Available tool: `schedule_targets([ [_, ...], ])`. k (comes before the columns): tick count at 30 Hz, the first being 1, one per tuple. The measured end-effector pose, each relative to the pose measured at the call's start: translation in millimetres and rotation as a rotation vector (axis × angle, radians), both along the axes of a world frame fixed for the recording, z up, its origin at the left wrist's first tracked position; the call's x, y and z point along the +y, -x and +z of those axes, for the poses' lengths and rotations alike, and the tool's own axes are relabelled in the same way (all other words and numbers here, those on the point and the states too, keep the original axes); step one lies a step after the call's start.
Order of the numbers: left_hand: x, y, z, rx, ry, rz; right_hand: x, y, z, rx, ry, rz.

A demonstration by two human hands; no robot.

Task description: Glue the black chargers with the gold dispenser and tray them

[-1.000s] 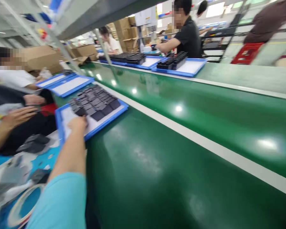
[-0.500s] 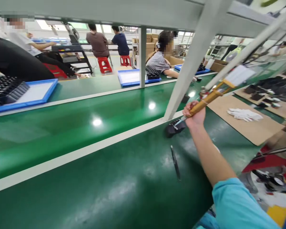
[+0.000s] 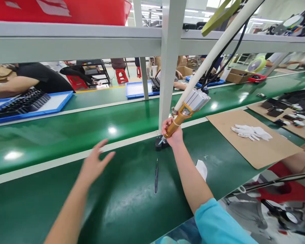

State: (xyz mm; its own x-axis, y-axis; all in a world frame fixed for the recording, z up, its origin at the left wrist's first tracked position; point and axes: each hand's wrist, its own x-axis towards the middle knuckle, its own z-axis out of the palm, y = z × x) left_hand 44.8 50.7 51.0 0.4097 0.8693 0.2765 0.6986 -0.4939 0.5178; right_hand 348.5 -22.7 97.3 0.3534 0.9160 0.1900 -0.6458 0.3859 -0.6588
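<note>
My right hand (image 3: 175,135) is wrapped round an amber dispensing syringe (image 3: 176,122). The syringe tilts down to the left, its pale blue tip right by a small black block (image 3: 158,144) that stands at the foot of a white post. I cannot tell whether the tip touches the block. My left hand (image 3: 93,165) hovers over the green bench to the left, thumb and fingers apart, with nothing in it. Between the hands, dark tweezers (image 3: 156,178) lie on the bench, pointing away from me.
A white post (image 3: 169,78) rises behind the block. A pale pole (image 3: 210,54) with black cables slopes up behind the syringe. To the right, white gloves (image 3: 251,131) lie on a cardboard sheet (image 3: 226,139). Blue trays (image 3: 62,101) and co-workers are beyond the green belt (image 3: 132,118).
My left hand has come into view from below, its fingers spread. My head view has shifted, so the scene sits further left. My right hand still grips the syringe by the block.
</note>
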Motion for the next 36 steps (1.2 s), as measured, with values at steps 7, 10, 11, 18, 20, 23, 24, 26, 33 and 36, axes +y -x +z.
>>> schedule_targets([
  [7, -26, -148, -28.8, 0.021, 0.046, -0.551, -22, 0, 1.2, -0.015, 0.069, 0.013],
  [10, -35, -165, -34.5, 0.043, -0.115, -0.518, -40, -11, -1.8, -0.036, 0.095, -0.031],
  [11, -38, -166, -36.0, 0.046, -0.171, -0.497, -46, -16, -3.2, -0.04, 0.103, -0.047],
  [18, -46, -176, -43.0, 0.033, -0.293, -0.408, -66, -34, -10.3, -0.024, 0.126, -0.112],
  [20, -48, -177, -40.6, -0.051, -0.294, -0.442, -67, -33, -10.9, -0.016, 0.138, -0.116],
  [23, -52, -174, -33.1, -0.173, -0.247, -0.53, -67, -32, -11.6, -0.005, 0.161, -0.131],
  [24, -53, -171, -30.5, -0.2, -0.219, -0.531, -68, -32, -11.9, -0.004, 0.165, -0.135],
  [26, -53, -167, -26.6, -0.241, -0.166, -0.471, -68, -32, -12.7, -0.004, 0.164, -0.142],
  [33, -18, -166, -24.9, -0.255, 0.03, -0.177, -70, -32, -13.6, -0.039, 0.175, -0.185],
  [36, 11, -172, -24.9, -0.202, 0.136, -0.024, -71, -30, -12.2, -0.024, 0.186, -0.212],
])
